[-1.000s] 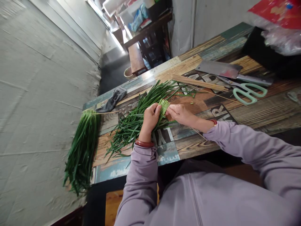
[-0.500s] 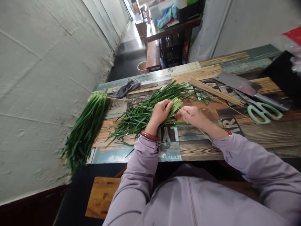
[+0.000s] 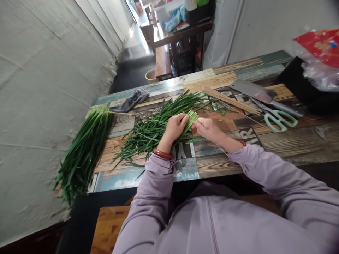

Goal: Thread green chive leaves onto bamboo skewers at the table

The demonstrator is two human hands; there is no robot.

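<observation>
My left hand [image 3: 174, 127] is closed round a bunch of green chives [image 3: 148, 133] near their cut pale ends, holding them flat on the patterned wooden table [image 3: 291, 137]. Just to the right, my right hand [image 3: 208, 127] has its fingers pinched at the cut ends. A thin bamboo skewer [image 3: 221, 149] runs under my right wrist, and I cannot tell whether the fingers grip it. More loose chives spread up and right from the bunch.
A second pile of chives [image 3: 81, 151] lies at the table's left end by the wall. A grey cloth [image 3: 131, 100], a bundle of skewers [image 3: 230, 100], a cleaver [image 3: 253, 90], green-handled scissors [image 3: 280, 119] and plastic bags [image 3: 317, 60] lie further off. A bench and another table stand behind.
Both hands stay on the cut ends of the chive bunch; the right hand has closed in slightly towards the left. The camera view has shifted a little.
</observation>
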